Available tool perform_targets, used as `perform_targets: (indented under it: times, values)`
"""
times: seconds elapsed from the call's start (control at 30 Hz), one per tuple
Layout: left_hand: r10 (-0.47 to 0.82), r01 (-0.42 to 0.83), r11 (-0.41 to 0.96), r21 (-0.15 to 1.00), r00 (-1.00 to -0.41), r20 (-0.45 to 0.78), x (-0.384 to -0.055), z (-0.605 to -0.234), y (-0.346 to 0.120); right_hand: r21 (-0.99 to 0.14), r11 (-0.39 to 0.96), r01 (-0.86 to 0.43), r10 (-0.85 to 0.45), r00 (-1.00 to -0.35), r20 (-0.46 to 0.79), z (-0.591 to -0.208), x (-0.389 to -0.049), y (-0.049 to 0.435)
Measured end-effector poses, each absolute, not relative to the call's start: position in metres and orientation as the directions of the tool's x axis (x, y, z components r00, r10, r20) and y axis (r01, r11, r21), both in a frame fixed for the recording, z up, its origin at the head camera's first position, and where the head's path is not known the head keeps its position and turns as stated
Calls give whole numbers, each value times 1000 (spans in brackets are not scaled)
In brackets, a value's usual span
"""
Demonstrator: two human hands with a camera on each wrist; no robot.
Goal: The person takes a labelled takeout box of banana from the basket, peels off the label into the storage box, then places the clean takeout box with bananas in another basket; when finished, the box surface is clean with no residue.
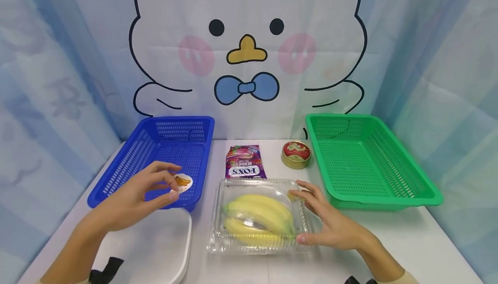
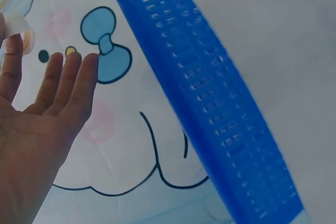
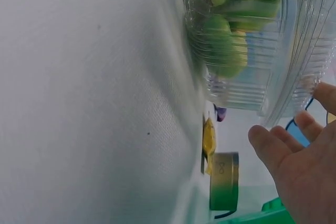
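My left hand pinches a round white sticker with a banana picture between thumb and fingertips, above the front of the blue basket. In the left wrist view the other fingers of that hand are spread. A clear plastic clamshell box stands on the table, its lid down, with yellow bananas inside. At its right side is my right hand, fingers spread, fingertips touching the box's edge. The right wrist view shows the ribbed side of the box close to that hand.
A blue basket stands back left, a green basket back right. Between them lie a purple Fox's Berries packet and a round red and gold tin. A white lidded container or tray lies front left.
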State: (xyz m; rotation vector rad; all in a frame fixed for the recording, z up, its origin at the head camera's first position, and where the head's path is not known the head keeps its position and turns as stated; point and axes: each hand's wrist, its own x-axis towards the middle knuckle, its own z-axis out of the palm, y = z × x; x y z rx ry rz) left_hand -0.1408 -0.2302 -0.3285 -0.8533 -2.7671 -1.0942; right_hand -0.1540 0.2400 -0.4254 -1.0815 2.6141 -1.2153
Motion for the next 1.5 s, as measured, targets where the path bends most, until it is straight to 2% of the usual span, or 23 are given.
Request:
perform_targets:
  times: [0.4, 0.57, 0.77, 1.17, 1.5]
  values:
    - [457, 484, 620, 617, -863, 217, -117, -344, -269, -666, 464, -583, -620, -751, 226, -422, -154, 237]
    - [463, 498, 604, 622, -854, 235, -112, -353, -284, -664, 468, -584, -619, -752, 225, -422, -153, 237]
    - [443, 465, 645, 607, -874, 199, -110, -361, -295, -665, 475, -576, -615, -758, 218, -424, -152, 237]
    - [380, 358, 741, 568, -921, 84, -106, -367, -321, -654, 461, -600, -625, -742, 240, -425, -152, 237]
    - [330, 200, 800, 566, -934, -137, -104, -371, -343, -671, 454, -586, -625, -747, 229, -427, -153, 238]
